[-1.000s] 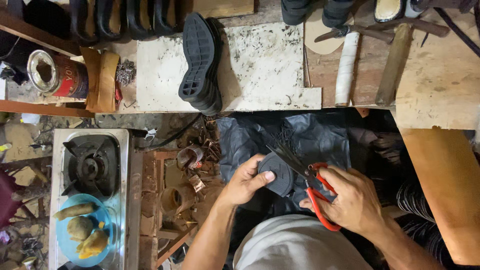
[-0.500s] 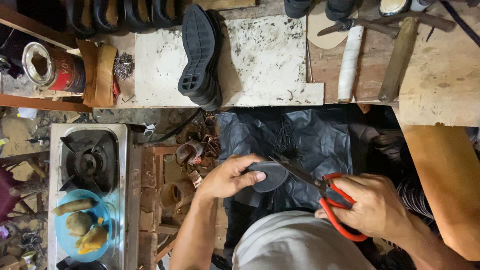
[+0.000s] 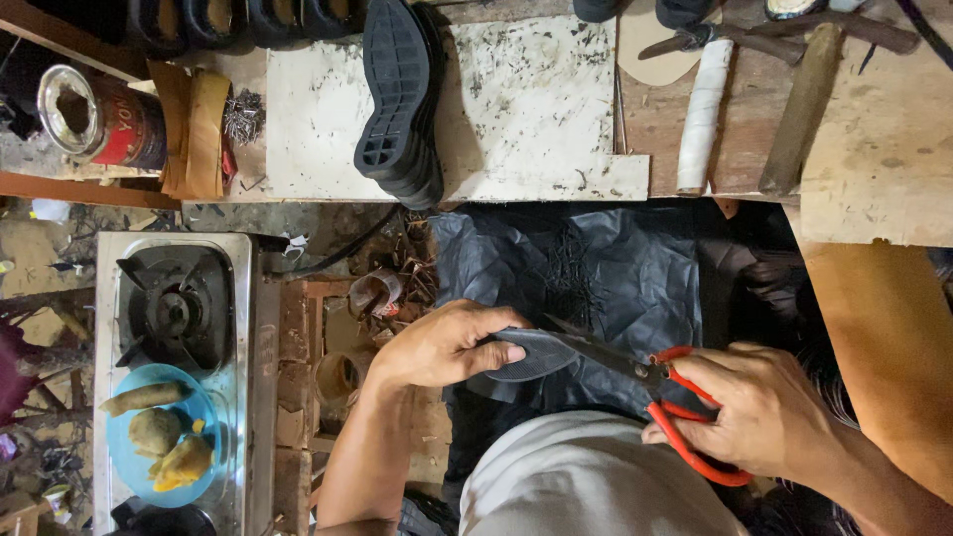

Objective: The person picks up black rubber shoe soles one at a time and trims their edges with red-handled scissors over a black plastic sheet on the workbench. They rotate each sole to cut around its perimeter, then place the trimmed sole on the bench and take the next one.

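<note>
Dark sole piece (image 3: pixel 531 354), flat and rounded, sits at lower centre of the frame, over my lap and above the black plastic sheet (image 3: pixel 596 268). My left hand (image 3: pixel 447 342) holds it, fingers curled over its top edge and thumb under, closed on it. My right hand (image 3: pixel 769 412) is wrapped through the red loops of the scissors (image 3: pixel 645 382), fingers closed on the handles; the dark blades point left and lie across the piece's right edge. Blades look only slightly apart, can't tell exactly how far.

Step in hand, as I judge it: trimming the piece's edge, mid-cut. Next move likely calls for closing the blades along the curve while my left hand turns the piece to feed the outline, keeping my left thumb away from the blade tips.

Around: the bench (image 3: pixel 874 129) runs along the top of the frame with a scuffed white cutting board (image 3: pixel 516 109); a stack of black shoe soles (image 3: pixel 402 99) lies on it, tread up. White roll (image 3: pixel 703 114) and wooden tool handle (image 3: pixel 799 109) to upper right. Open tin can (image 3: pixel 94 114) upper left, brown folded material (image 3: pixel 194 129) beside it. Gas stove (image 3: pixel 174 308) at lower left, with a blue plate of food (image 3: pixel 159 447) below it. Scrap bits (image 3: pixel 392 288) lie near my left hand.
</note>
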